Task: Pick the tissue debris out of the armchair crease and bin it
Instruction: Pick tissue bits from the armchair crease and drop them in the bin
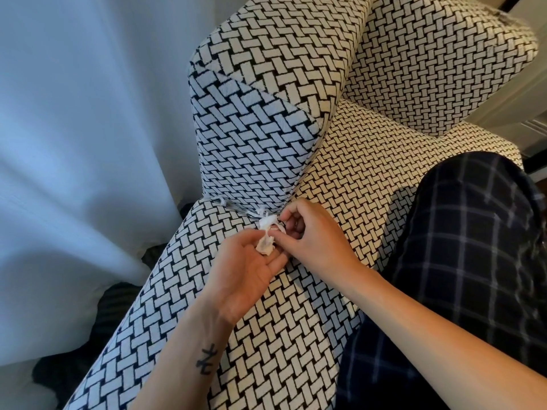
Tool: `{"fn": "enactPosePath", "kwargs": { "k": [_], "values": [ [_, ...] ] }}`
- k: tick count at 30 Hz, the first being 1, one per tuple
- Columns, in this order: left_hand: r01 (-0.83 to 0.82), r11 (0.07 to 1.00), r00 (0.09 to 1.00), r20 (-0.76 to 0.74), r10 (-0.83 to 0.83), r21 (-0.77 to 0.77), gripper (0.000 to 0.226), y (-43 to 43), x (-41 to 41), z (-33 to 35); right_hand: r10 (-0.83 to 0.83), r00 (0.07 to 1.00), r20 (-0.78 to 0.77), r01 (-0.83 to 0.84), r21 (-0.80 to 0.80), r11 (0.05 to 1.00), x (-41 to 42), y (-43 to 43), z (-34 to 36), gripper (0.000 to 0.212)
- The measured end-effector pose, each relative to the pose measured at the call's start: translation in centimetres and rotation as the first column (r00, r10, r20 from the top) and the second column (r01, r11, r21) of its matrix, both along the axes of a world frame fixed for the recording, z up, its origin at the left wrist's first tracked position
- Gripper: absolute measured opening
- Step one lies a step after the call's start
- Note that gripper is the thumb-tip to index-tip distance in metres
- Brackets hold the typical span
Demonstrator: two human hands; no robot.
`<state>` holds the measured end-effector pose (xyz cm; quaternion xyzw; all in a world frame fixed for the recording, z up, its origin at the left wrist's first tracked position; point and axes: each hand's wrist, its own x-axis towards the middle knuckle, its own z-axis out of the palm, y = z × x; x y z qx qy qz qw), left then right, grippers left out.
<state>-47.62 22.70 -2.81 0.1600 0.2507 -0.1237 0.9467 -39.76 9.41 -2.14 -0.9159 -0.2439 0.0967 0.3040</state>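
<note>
A black-and-white woven armchair (296, 306) fills the view. White tissue debris (268, 221) sticks out of the crease where the armrest meets the chair back, and thin shreds (225, 202) trail left along that crease. My left hand (248, 270) lies palm up on the armrest, cupping a crumpled wad of tissue (265, 247) in its fingers. My right hand (307, 232) pinches the tissue at the crease between thumb and fingertips, touching the wad. No bin is in view.
A pale curtain (83, 143) hangs close on the left, with dark floor (112, 297) below it. My leg in dark checked trousers (467, 261) rests on the seat at the right. The chair back (266, 99) rises behind the hands.
</note>
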Motion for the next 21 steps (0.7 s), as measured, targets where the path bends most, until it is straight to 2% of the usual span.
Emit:
{"fn": "enactPosePath", "kwargs": {
  "k": [3,7,12,14,18,21],
  "values": [
    [-0.009,0.996,1.0,-0.001,0.009,0.093,0.034,-0.2,0.0,0.2,-0.003,0.999,-0.043,0.003,0.005,1.0,0.2,0.1,0.1,0.026],
    [-0.033,0.996,0.999,-0.033,0.036,0.08,0.036,-0.1,-0.1,0.0,0.058,0.985,-0.162,-0.037,0.126,0.991,0.3,-0.4,0.2,0.023],
    [-0.006,0.995,1.0,-0.025,0.008,0.102,0.037,0.0,-0.1,-0.2,0.102,0.995,-0.016,-0.103,-0.071,0.992,-0.2,0.3,0.6,0.038],
    [0.013,0.991,1.0,-0.007,-0.012,0.13,0.037,-0.1,-0.2,-0.1,0.098,0.995,0.011,-0.097,-0.091,0.991,-0.4,0.8,0.5,0.039],
    [0.008,0.991,1.0,-0.001,-0.008,0.134,0.039,0.0,-0.1,-0.1,0.05,0.994,-0.092,-0.045,0.059,0.997,-0.6,0.7,0.1,0.025],
    [-0.037,0.998,0.999,-0.017,0.038,0.059,0.04,0.0,0.0,-0.2,0.007,0.989,-0.149,0.011,0.122,0.992,-0.7,1.2,0.4,0.023]
  ]
}}
